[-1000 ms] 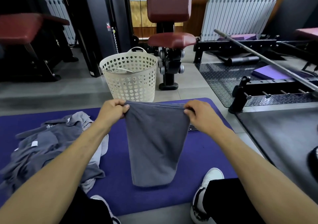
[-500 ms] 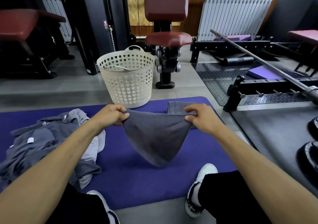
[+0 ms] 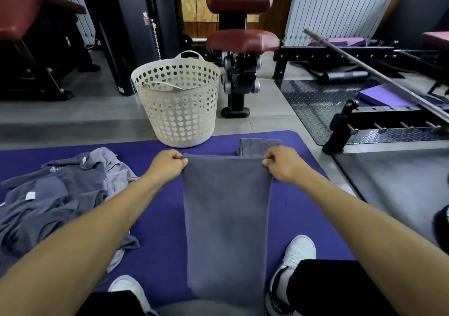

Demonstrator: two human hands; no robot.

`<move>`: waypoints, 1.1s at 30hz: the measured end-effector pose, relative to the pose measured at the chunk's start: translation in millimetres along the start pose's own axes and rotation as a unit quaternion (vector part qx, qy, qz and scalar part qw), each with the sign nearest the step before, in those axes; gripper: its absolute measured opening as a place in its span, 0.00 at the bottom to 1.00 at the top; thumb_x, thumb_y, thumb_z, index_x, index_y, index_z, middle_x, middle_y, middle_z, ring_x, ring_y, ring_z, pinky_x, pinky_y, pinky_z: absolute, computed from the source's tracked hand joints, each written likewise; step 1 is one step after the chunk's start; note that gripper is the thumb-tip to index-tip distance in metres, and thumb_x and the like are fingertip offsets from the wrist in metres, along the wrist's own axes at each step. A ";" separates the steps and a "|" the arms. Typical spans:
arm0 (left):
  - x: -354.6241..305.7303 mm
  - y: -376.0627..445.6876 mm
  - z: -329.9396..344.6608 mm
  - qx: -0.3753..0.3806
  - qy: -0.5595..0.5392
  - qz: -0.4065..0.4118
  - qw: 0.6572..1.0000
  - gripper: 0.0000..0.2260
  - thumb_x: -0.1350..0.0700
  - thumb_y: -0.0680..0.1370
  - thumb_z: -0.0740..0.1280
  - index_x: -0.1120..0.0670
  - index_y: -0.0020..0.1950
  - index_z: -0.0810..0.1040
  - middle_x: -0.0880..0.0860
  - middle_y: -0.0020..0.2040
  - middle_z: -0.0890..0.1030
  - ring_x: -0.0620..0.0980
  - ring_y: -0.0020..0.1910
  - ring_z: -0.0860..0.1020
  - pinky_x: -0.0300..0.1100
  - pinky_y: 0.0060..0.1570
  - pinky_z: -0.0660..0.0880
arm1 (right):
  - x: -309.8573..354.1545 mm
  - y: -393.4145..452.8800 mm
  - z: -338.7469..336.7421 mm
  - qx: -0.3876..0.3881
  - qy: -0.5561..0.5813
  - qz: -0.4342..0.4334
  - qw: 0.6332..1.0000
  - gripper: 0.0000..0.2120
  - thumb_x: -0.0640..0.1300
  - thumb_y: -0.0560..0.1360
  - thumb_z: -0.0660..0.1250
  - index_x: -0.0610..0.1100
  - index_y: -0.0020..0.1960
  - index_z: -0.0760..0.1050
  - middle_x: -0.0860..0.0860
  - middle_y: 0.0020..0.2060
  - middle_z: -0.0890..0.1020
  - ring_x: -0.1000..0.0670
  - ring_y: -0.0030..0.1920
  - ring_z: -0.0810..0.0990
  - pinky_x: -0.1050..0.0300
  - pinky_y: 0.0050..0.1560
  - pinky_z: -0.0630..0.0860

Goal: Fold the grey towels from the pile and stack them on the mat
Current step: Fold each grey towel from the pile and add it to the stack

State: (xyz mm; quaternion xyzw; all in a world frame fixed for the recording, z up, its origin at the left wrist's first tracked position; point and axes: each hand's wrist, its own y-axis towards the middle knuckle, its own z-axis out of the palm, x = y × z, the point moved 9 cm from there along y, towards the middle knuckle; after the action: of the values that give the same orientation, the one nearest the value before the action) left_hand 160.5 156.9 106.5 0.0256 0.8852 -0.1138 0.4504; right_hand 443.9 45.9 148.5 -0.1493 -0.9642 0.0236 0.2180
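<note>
Left hand (image 3: pixel 167 166) and right hand (image 3: pixel 283 163) each pinch a top corner of a grey towel (image 3: pixel 226 221) hanging at centre over the purple mat (image 3: pixel 160 208). Towel pile (image 3: pixel 56 201) at 9 o'clock; folded towel (image 3: pixel 258 145) at 12; white laundry basket (image 3: pixel 178 101) beyond on grey tiled gym floor (image 3: pixel 73 116).

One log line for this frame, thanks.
step: folding | left hand: pinches towel corner | right hand: pinches other corner | folded towel: on mat

Grey towel (image 3: pixel 226 218) now stretched long and flat, previously sagging.
</note>
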 end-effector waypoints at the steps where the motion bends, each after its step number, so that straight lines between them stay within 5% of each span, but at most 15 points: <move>1: -6.5 6.9 -4.0 -0.024 -0.020 0.020 0.999 0.06 0.58 0.79 0.67 0.54 0.41 0.77 0.51 0.37 0.79 0.49 0.38 0.74 0.42 0.40 0.71 | 2.3 7.0 -7.8 -0.035 0.027 -0.007 0.999 0.10 0.42 0.80 0.62 0.35 0.50 0.77 0.41 0.47 0.82 0.42 0.48 0.78 0.52 0.46 0.74; 3: -19.6 16.8 -13.0 -0.057 -0.063 0.059 0.995 0.03 0.58 0.79 0.66 0.54 0.46 0.77 0.50 0.38 0.79 0.48 0.38 0.74 0.41 0.40 0.69 | 4.6 15.6 -18.7 -0.080 0.091 -0.022 0.992 0.06 0.42 0.81 0.61 0.41 0.48 0.75 0.47 0.43 0.80 0.45 0.46 0.75 0.56 0.43 0.67; 6: -28.4 17.8 -20.5 -0.064 -0.072 0.097 0.991 0.03 0.57 0.80 0.65 0.55 0.53 0.76 0.50 0.41 0.79 0.46 0.38 0.73 0.39 0.40 0.68 | 3.5 13.2 -18.4 -0.092 0.164 -0.049 0.981 0.05 0.44 0.81 0.62 0.47 0.46 0.73 0.53 0.36 0.78 0.47 0.44 0.76 0.55 0.43 0.70; 11: 5.6 -12.5 -1.4 -0.024 -0.007 0.128 0.992 0.03 0.59 0.80 0.66 0.57 0.48 0.74 0.50 0.37 0.79 0.46 0.33 0.72 0.39 0.35 0.67 | -16.8 -14.7 28.8 -0.042 0.170 -0.066 0.982 0.03 0.44 0.82 0.62 0.46 0.50 0.73 0.48 0.38 0.78 0.47 0.36 0.74 0.53 0.36 0.72; 16: 95.2 -58.0 42.6 0.054 0.029 0.076 0.995 0.07 0.61 0.80 0.66 0.57 0.42 0.72 0.43 0.25 0.72 0.42 0.26 0.63 0.44 0.34 0.63 | -46.7 -57.3 104.9 0.051 0.146 -0.043 0.987 0.03 0.41 0.81 0.63 0.46 0.49 0.74 0.46 0.39 0.80 0.50 0.36 0.73 0.53 0.40 0.72; 23: 176.4 -98.9 91.3 0.184 -0.011 -0.077 0.980 0.11 0.65 0.79 0.66 0.57 0.38 0.73 0.48 0.27 0.73 0.46 0.28 0.70 0.38 0.32 0.70 | -91.7 -107.1 193.2 0.173 0.150 0.053 0.972 0.08 0.42 0.79 0.65 0.49 0.41 0.75 0.55 0.33 0.78 0.55 0.35 0.75 0.58 0.41 0.73; 27: 187.8 -89.5 100.4 0.166 -0.017 -0.113 0.979 0.10 0.64 0.80 0.65 0.57 0.38 0.74 0.47 0.23 0.73 0.44 0.23 0.70 0.37 0.25 0.69 | -96.9 -92.7 203.2 0.165 0.166 0.077 0.969 0.06 0.43 0.79 0.66 0.47 0.43 0.77 0.55 0.35 0.80 0.52 0.40 0.77 0.57 0.44 0.73; 33: 221.3 -37.5 111.4 0.082 0.029 -0.146 0.985 0.07 0.54 0.79 0.68 0.49 0.41 0.75 0.52 0.31 0.79 0.55 0.34 0.78 0.51 0.42 0.78 | -100.2 -23.7 228.1 0.113 0.187 0.105 0.970 0.05 0.46 0.77 0.70 0.45 0.44 0.79 0.48 0.42 0.84 0.48 0.47 0.80 0.58 0.46 0.73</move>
State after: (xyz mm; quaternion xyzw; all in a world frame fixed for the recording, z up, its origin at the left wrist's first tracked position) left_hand 111.9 82.8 -127.9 -0.0635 0.8798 -0.2496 0.3995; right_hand 426.0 -2.1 -96.4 -0.2254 -0.8762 0.1271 0.4066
